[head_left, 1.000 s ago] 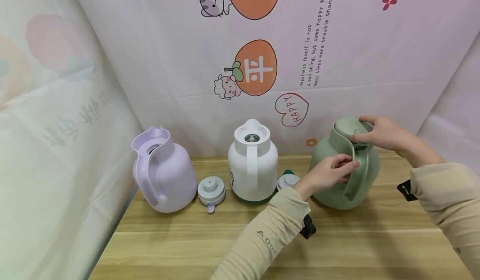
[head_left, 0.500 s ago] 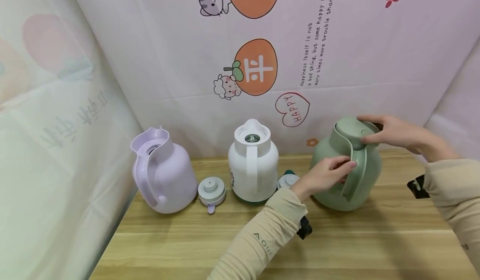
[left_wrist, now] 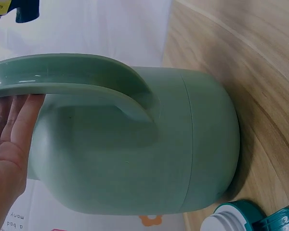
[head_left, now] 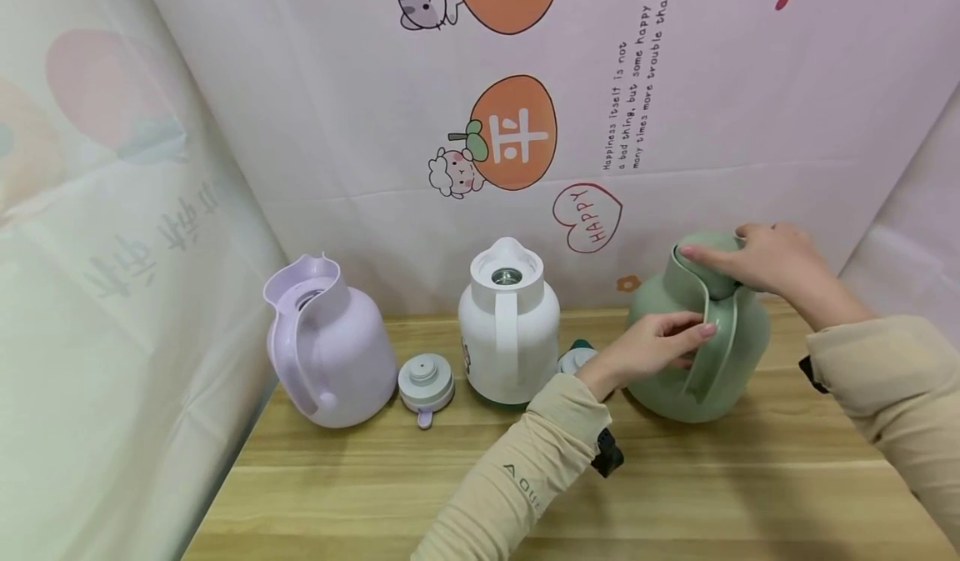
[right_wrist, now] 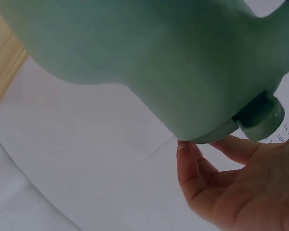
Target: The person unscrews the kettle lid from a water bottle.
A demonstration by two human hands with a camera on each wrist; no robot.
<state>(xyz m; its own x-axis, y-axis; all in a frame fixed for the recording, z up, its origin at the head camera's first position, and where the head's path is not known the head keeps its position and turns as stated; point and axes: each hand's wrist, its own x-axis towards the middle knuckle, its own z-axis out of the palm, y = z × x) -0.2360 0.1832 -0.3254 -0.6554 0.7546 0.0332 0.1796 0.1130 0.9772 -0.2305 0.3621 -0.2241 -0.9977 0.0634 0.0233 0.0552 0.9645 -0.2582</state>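
Observation:
A green vacuum jug (head_left: 693, 382) stands on the table at the right, its lid (head_left: 712, 248) seated in the neck. From the left, my left hand (head_left: 648, 348) holds its handle (head_left: 722, 340), thumb on the near side. In the left wrist view, the fingers pass behind the handle (left_wrist: 82, 72). Over the top, my right hand (head_left: 783, 265) grips the lid, its thumb lying across the near top. The right wrist view shows this hand (right_wrist: 250, 185) with fingertips at the neck's rim, beside a protruding lid lever (right_wrist: 267, 122).
A lilac jug (head_left: 348, 361) stands lidless at the left, its stopper (head_left: 425, 382) beside it. In the middle is an open white jug (head_left: 483, 328). A stopper with a teal lever (left_wrist: 282, 221) lies between the white and green jugs. A printed cloth (head_left: 360, 169) hangs behind.
My right hand first shifts slightly right, then swings back left, its thumb moving farther across the lid. The lid's lever, visible earlier, is now under the hand. My left hand stays on the handle.

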